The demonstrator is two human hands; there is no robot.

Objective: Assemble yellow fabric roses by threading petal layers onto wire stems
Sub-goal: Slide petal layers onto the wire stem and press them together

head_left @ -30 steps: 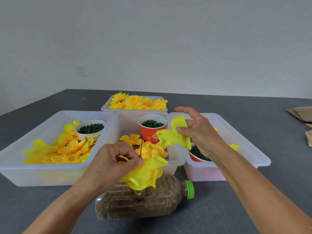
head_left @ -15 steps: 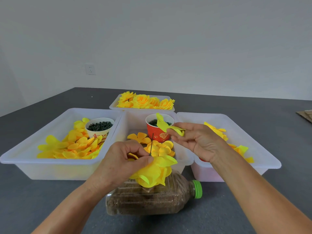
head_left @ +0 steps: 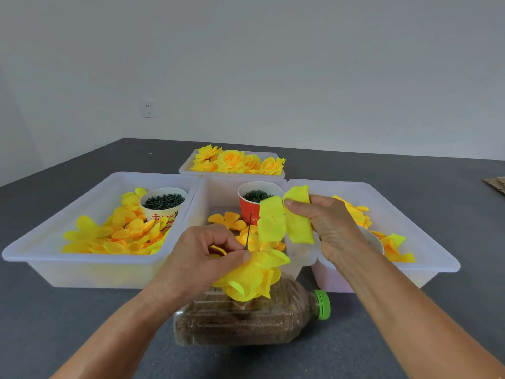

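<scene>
The left hand (head_left: 202, 258) pinches the thin wire stem (head_left: 248, 231) above the half-built rose (head_left: 254, 277); the right hand (head_left: 325, 222) pinches a limp petal layer (head_left: 284, 217) beside the wire tip; light, floppy fabric, probably best held near its centre hole.

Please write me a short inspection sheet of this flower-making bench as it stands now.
Surface: dark grey table.
Job's things: half-built rose on a wire stem; loose petal layer; petals in the left tray; finished roses in the back tray.
Clutter: bottle lying on its side; red cup; white cup.
Hands: left hand pinches the stem; right hand holds the petal layer.
Cables: nothing seen.
Surroundings: wall socket.
</scene>
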